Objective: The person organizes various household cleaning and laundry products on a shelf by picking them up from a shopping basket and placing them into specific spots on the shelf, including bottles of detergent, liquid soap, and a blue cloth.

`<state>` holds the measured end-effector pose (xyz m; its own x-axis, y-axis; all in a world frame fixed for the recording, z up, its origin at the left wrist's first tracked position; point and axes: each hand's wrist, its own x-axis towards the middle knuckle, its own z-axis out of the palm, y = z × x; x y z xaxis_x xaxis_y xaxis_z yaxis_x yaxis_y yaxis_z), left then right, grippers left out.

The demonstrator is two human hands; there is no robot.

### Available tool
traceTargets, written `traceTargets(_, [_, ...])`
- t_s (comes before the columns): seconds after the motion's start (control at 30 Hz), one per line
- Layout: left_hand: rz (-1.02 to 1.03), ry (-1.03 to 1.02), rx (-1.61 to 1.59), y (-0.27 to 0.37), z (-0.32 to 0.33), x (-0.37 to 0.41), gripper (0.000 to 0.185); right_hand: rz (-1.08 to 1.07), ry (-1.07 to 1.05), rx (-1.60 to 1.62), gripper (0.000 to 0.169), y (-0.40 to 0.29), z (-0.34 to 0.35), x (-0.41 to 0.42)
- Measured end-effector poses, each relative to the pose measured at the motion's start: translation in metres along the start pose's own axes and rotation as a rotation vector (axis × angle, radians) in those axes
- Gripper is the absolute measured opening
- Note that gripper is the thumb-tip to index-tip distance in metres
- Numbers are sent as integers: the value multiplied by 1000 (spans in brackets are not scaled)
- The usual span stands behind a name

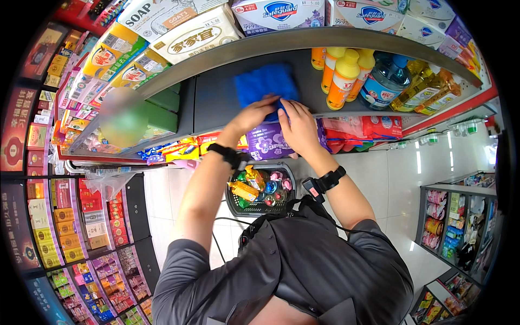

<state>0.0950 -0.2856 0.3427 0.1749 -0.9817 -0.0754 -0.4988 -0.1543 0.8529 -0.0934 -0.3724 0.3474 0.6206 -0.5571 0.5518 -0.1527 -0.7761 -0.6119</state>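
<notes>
A blue cloth (264,85), slightly blurred, lies on the dark grey shelf board (217,97) in front of me. My left hand (258,111) has its fingers on the cloth's near edge. Beside it, my right hand (298,124) grips the same edge, where a fold of cloth shows between the two hands. Just right of the cloth stand several orange bottles with yellow caps (344,79). A large blue bottle (384,83) and bottles of yellow liquid (418,87) stand beyond them.
Soap boxes (280,14) fill the shelf above. Green boxes (160,115) stand at the left. On the shelf below are a purple pack (266,142) and red packs (378,128). A black basket (260,209) of bottles sits on the tiled floor close before me.
</notes>
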Motion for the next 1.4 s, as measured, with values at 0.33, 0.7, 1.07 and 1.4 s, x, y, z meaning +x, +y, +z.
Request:
traceTargets(0.33, [-246,457,-475,56,-18,-43,37,153,-475,-384,61,49,44,42])
traceTargets(0.7, [-418,968,-549,23,-19,-207,30,-194,-1158,-203,63,-91,180,102])
traceTargets(1.07, [-346,840,-526,31,-10,-156,26,-27,-920,-241,58,-3,88,97])
traceTargets(1.4, [-164,603,-139,58,16,-69,22,-141,-720,-479,47,-11,14,45])
